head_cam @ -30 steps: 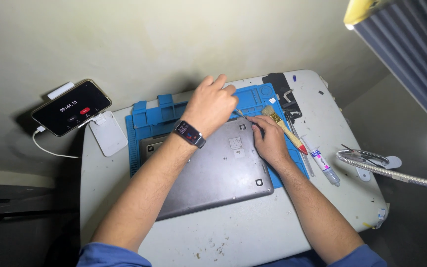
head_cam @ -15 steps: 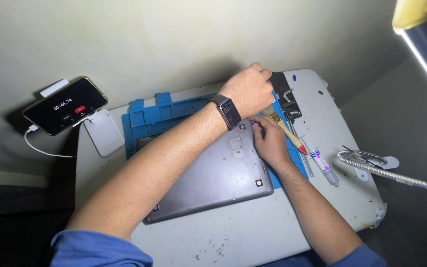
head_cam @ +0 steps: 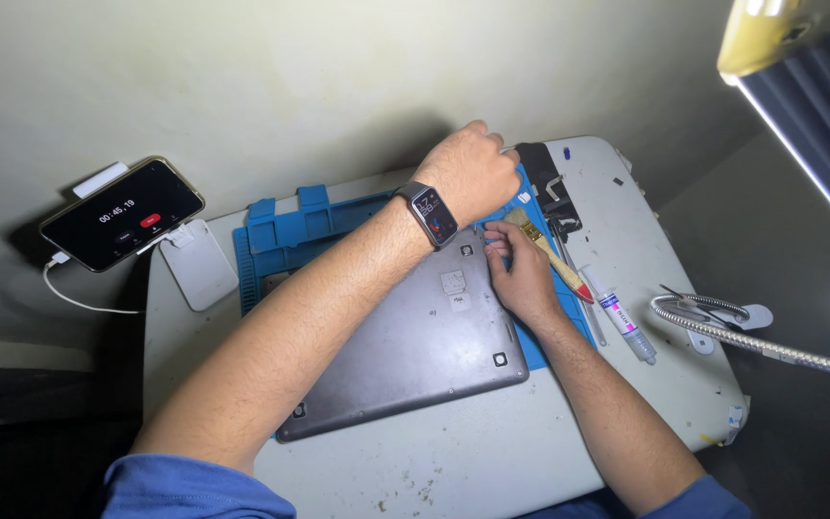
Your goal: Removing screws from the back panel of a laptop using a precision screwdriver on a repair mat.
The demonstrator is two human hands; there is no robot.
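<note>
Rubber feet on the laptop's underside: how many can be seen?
2 rubber feet show on the laptop: one at its near right corner, one at its near left corner. Any at the far edge may be hidden under the left hand, forearm and right hand.

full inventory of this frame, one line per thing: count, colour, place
laptop: 1, grey, base up on the mat
mat: 1, blue, under the laptop
brush: 1, wooden handle with red tip, right of the laptop
tube: 1, white, right of the brush
phone: 1, black, propped at far left
flexible arm: 1, silver, right edge
table: 1, white
smartwatch: 1, black, left wrist
left hand: reaching over the mat's far edge
right hand: on the laptop's right corner
</note>
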